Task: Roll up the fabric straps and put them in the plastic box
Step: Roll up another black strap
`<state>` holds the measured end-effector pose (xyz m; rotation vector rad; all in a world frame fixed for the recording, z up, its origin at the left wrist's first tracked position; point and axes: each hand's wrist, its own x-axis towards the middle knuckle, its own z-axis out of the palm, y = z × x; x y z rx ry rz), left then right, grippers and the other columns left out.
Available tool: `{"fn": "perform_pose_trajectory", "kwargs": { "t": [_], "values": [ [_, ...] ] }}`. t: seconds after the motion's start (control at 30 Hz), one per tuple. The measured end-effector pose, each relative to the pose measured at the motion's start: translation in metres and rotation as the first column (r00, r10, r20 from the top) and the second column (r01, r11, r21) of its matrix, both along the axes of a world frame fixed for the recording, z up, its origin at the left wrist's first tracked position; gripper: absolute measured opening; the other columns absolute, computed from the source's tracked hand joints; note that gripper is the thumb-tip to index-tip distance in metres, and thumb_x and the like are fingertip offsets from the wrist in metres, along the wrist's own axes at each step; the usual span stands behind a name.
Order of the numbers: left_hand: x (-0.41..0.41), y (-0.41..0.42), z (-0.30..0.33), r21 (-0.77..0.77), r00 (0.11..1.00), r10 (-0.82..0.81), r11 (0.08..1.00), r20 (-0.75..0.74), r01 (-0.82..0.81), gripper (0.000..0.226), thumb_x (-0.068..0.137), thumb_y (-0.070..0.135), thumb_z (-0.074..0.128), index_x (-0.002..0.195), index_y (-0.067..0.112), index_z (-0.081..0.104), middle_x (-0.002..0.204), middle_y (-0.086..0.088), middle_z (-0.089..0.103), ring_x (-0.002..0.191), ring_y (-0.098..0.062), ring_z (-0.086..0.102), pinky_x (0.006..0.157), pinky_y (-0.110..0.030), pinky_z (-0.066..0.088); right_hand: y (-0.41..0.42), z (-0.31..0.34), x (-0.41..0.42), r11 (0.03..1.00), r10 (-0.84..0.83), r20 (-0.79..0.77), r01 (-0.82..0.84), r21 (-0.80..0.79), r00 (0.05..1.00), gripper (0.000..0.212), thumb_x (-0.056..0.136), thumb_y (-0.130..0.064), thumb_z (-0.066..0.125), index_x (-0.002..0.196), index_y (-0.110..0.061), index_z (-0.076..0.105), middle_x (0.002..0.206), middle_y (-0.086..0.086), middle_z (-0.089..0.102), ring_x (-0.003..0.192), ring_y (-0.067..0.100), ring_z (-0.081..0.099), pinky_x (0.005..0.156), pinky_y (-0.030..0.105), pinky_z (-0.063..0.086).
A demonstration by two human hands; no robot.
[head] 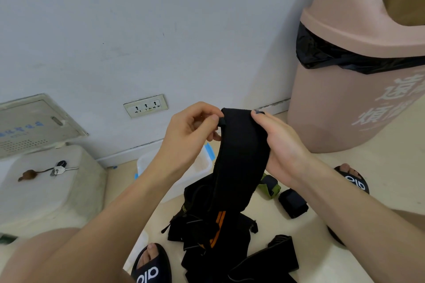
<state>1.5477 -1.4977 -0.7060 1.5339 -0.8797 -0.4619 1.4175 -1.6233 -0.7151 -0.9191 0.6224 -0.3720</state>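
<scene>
Both hands, left hand and right hand, are gripping one unrolled strap; two rolls are lying outside the box; a pile is waiting.

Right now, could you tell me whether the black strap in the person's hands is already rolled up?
No, the black strap hangs unrolled from the left hand and right hand.

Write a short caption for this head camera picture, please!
Both hands, left hand and right hand, hold a black strap up over a strap pile by the plastic box.
</scene>
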Motion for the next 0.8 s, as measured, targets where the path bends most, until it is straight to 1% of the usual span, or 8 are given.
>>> {"fn": "perform_pose_trajectory", "kwargs": {
  "t": [0.07,0.2,0.3,0.4,0.5,0.63,0.7,0.8],
  "values": [
    [-0.001,0.0,0.0,0.008,1.0,-0.005,1.0,0.021,0.005,0.022,0.101,-0.003,0.053,0.095,0.009,0.071,0.078,0.002,0.064,0.063,-0.009,0.054,0.072,-0.025,0.055,0.0,-0.001,0.0,1.0,-0.001,0.003,0.001,0.001,1.0,0.03,0.108,-0.026,0.049,0.124,-0.008,0.068,0.111,0.008,0.078,0.103,0.021,0.076,0.086,0.036,0.057],
    [0.0,0.002,0.0,0.003,0.999,-0.026,1.0,0.024,0.026,0.023,0.102,-0.001,0.055,0.101,0.012,0.073,0.084,0.005,0.068,0.068,-0.009,0.056,0.075,-0.023,0.054,-0.003,0.0,-0.001,1.0,-0.003,0.021,0.003,0.014,1.0,0.032,0.109,-0.026,0.048,0.128,-0.007,0.066,0.116,0.01,0.077,0.108,0.024,0.074,0.093,0.039,0.057],
    [-0.002,0.002,0.001,0.016,0.998,-0.027,1.0,0.052,0.026,0.028,0.101,-0.002,0.056,0.104,0.019,0.074,0.086,0.007,0.068,0.071,-0.008,0.06,0.075,-0.019,0.053,-0.004,0.002,-0.002,1.0,0.013,0.034,-0.013,0.016,0.999,0.033,0.109,-0.027,0.047,0.128,-0.008,0.066,0.116,0.009,0.077,0.108,0.023,0.074,0.09,0.039,0.057],
    [-0.004,0.001,0.003,0.038,0.999,-0.004,0.999,0.054,0.002,0.022,0.1,0.001,0.06,0.099,0.019,0.073,0.087,-0.006,0.069,0.071,-0.009,0.062,0.07,-0.015,0.051,-0.003,0.002,-0.002,1.0,0.029,0.022,-0.029,-0.012,0.999,0.03,0.109,-0.026,0.047,0.126,-0.009,0.066,0.117,0.008,0.077,0.107,0.021,0.074,0.088,0.036,0.057],
    [-0.004,0.0,0.003,0.068,0.999,0.017,0.997,0.048,-0.021,0.012,0.097,0.003,0.066,0.091,0.012,0.072,0.082,-0.02,0.065,0.069,-0.017,0.062,0.065,-0.016,0.051,0.0,0.0,0.0,0.997,0.02,-0.032,-0.022,-0.07,0.999,0.028,0.108,-0.027,0.05,0.126,-0.009,0.063,0.12,0.009,0.075,0.11,0.022,0.073,0.096,0.041,0.058],
    [-0.004,-0.002,-0.002,0.077,0.997,0.081,0.994,0.018,-0.082,0.012,0.093,0.004,0.072,0.083,0.008,0.068,0.076,-0.026,0.061,0.062,-0.022,0.061,0.06,-0.019,0.051,0.003,-0.001,0.003,0.994,0.007,-0.073,-0.015,-0.106,0.997,0.029,0.108,-0.029,0.051,0.126,-0.009,0.062,0.121,0.012,0.073,0.113,0.025,0.072,0.102,0.048,0.056],
    [-0.004,-0.003,-0.004,0.077,0.995,0.099,0.992,0.023,-0.1,0.016,0.092,0.003,0.071,0.078,0.007,0.066,0.07,-0.022,0.062,0.059,-0.019,0.061,0.058,-0.019,0.049,0.005,0.0,0.003,0.995,0.009,-0.071,-0.016,-0.094,0.997,0.029,0.108,-0.029,0.051,0.126,-0.009,0.062,0.12,0.011,0.074,0.111,0.025,0.072,0.1,0.047,0.057],
    [-0.006,-0.001,-0.002,0.067,0.994,0.092,0.993,0.063,-0.096,0.021,0.094,0.0,0.066,0.075,0.008,0.067,0.06,-0.002,0.061,0.055,-0.009,0.057,0.058,-0.015,0.045,0.006,-0.001,0.001,0.998,0.024,-0.045,-0.027,-0.063,0.999,0.029,0.108,-0.028,0.05,0.126,-0.009,0.063,0.116,0.01,0.076,0.108,0.023,0.074,0.096,0.044,0.059]
  ]
}}
